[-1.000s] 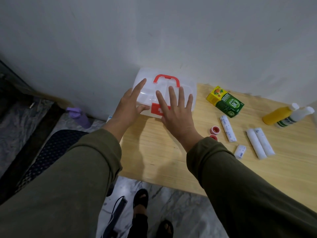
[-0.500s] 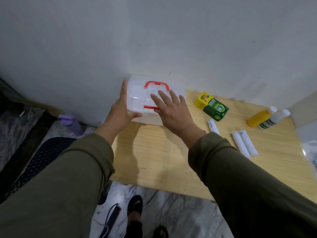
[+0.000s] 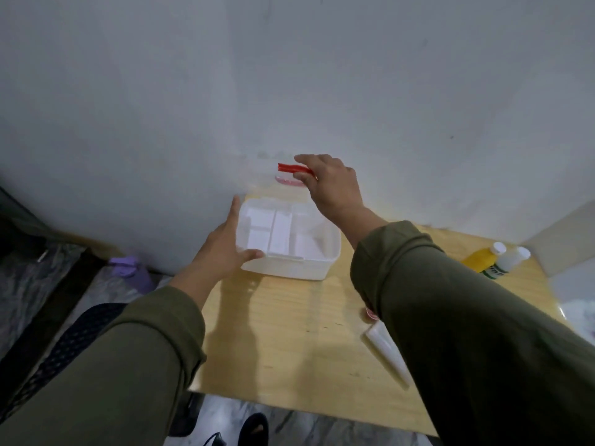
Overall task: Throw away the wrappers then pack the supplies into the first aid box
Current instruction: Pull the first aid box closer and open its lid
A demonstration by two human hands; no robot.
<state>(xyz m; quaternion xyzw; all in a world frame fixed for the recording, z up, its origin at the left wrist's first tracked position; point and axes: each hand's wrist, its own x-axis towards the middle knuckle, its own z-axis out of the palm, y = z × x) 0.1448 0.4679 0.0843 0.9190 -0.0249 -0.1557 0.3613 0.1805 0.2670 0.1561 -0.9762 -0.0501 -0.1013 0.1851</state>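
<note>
With the first aid box (image 3: 289, 252) open on the surface (image 3: 289, 333), left grip (image 3: 222, 249) bracing its near corner and right grip (image 3: 328, 185) clasping the raised lid's red handle (image 3: 293, 169), packing has not begun: bottles (image 3: 495, 257) and a roll (image 3: 386, 352) wait unpacked beside the right sleeve.

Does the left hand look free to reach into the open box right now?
Probably yes. The left hand rests on the near left corner of the first aid box, and the right hand holds the lid up and back, so nothing covers the white tray inside.
</note>
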